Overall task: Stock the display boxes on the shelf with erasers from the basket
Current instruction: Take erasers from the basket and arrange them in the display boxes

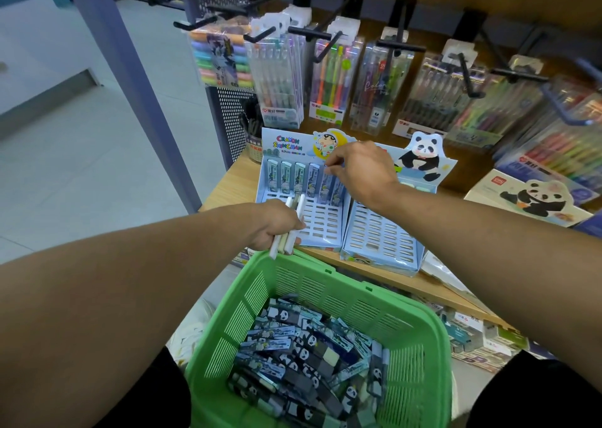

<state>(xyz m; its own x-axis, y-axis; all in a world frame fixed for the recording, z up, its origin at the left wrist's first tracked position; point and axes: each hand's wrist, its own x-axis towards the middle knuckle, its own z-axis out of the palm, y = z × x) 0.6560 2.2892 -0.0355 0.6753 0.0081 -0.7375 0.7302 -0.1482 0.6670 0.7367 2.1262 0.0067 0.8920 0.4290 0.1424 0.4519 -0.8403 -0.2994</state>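
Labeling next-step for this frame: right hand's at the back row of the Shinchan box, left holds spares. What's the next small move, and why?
Probably: the right hand pushes the eraser it pinches down into its slot, then lets go. That eraser stands in the back row of the left display box, the rows in front are empty, and the left hand holds more erasers.

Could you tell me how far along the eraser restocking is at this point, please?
Early. The left display box has only its back row filled. The right hand pinches an eraser there; the left hand holds several more. The right display box looks empty, and the green basket holds many.
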